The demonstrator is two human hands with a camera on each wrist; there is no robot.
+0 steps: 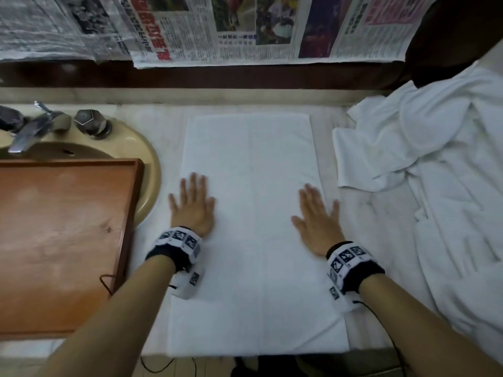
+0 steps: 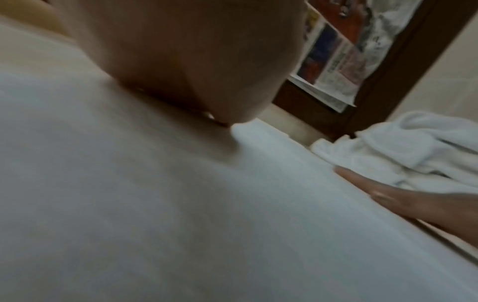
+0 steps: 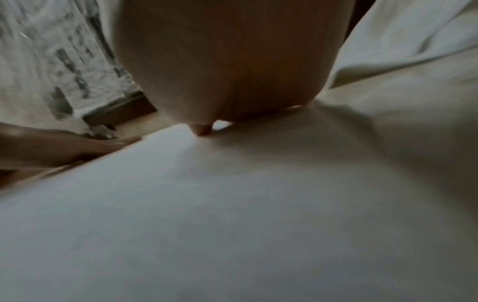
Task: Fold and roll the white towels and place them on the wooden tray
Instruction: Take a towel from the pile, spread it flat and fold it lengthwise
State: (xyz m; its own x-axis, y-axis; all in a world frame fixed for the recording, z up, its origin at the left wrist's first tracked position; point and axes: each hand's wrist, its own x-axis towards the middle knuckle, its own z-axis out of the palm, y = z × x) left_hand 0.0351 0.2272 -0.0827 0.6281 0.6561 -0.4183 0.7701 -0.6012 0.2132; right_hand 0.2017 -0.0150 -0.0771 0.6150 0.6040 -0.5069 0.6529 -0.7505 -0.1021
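Note:
A white towel (image 1: 253, 213) lies flat on the counter, folded into a long rectangle that runs from the front edge to the back. My left hand (image 1: 192, 204) presses palm-down on its left side, fingers straight and spread. My right hand (image 1: 317, 213) presses flat on its right side the same way. In the left wrist view the left palm (image 2: 186, 57) rests on the towel (image 2: 181, 204), and in the right wrist view the right palm (image 3: 232, 61) does too. The wooden tray (image 1: 62, 240) sits at the left with nothing on it.
A heap of crumpled white towels (image 1: 435, 172) covers the right of the counter. The tray lies over a beige sink (image 1: 147, 159) with a metal faucet (image 1: 30, 131). Newspaper sheets (image 1: 217, 28) hang on the back wall.

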